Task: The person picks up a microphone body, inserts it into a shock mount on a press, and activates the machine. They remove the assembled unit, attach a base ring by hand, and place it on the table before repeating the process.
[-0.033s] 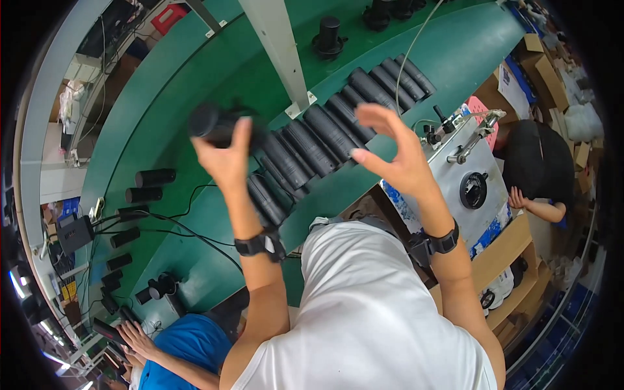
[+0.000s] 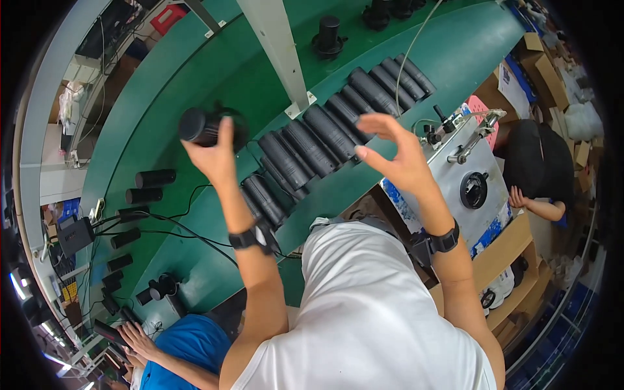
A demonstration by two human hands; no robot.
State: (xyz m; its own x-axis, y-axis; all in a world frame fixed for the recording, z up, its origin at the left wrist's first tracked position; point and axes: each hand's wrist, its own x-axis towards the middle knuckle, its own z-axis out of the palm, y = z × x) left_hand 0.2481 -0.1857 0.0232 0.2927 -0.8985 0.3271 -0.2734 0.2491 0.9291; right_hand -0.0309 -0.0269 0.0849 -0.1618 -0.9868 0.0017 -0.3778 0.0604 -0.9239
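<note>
My left hand [image 2: 213, 151] is wrapped round a black cylinder with a wider flange [image 2: 203, 125], lying tilted on its side above the green bench; its flange end is blurred by motion. My right hand [image 2: 404, 155] holds nothing, its thumb and fingers spread apart in a curve. It hovers over the near edge of a row of black cylinders [image 2: 330, 133] that lie side by side on the bench. At the near left end of that row, two more black cylinders [image 2: 263, 200] lie below my left wrist.
A grey metal post [image 2: 279, 52] rises from the green bench [image 2: 156, 84]. Beyond it stands an upright black flanged cylinder [image 2: 329, 39]. To the right is a metal fixture [image 2: 455, 188] with a black ring. Cables [image 2: 188, 237] cross the left side, near a co-worker in blue [image 2: 185, 354].
My left hand has moved a little to the left with the black flanged cylinder. My right hand has shifted slightly, still spread.
</note>
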